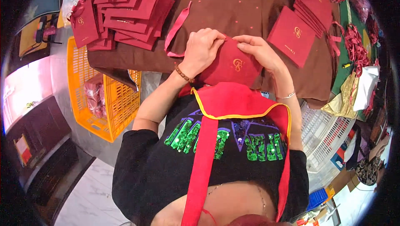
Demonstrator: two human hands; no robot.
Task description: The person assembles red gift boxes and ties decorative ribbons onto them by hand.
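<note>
1. At the near edge of the brown-covered table (216, 15), in front of the wearer's chest, a dark red pouch (229, 65) with a gold emblem lies between both hands, its body nearer the chest than the fingertips.
2. Left hand (203, 49): fingers curled, thumb and forefinger pinching the pouch's far edge.
3. Right hand (260, 51): fingers reaching leftward, gripping the pouch's far right side with the thumb.
4. Pink ribbon (179, 28) curves beside the left hand.
5. Stacked red pouches (135, 11) lie left; others (293, 36) lie right.
</note>
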